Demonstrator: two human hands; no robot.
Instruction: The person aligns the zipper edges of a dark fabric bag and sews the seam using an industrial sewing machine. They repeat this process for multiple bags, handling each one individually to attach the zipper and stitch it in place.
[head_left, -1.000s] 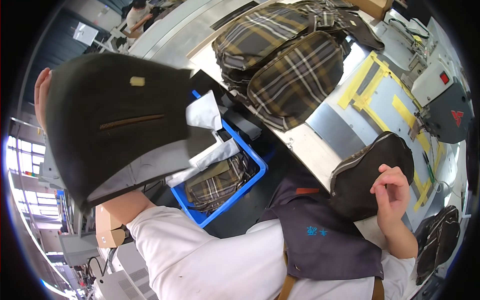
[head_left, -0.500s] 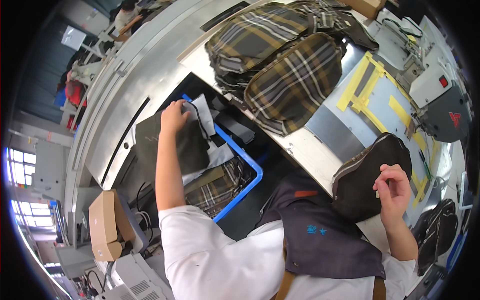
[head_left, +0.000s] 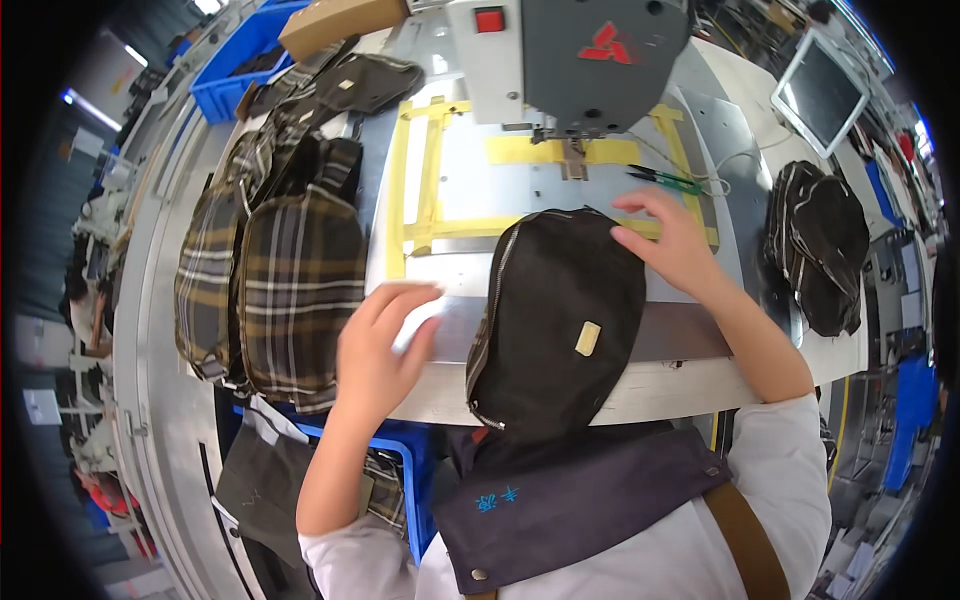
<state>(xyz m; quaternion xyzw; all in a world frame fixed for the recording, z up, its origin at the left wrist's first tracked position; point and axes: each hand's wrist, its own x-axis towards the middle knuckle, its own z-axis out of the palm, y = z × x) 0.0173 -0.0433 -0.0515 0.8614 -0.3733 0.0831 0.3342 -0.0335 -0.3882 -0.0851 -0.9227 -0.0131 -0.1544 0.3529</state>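
Sewing-workshop table carries a dark zippered pouch between both hands. Right hand rests open-fingered on its upper edge; left hand hovers open just beside it. Sewing machine beyond is cut off; the pouch's lower end overhangs the apron.

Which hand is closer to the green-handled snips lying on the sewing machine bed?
The right hand. Its fingertips reach up just below the green-handled snips, apart from them. The left hand is far off to the left, over the table's front edge, beside the dark pouch.
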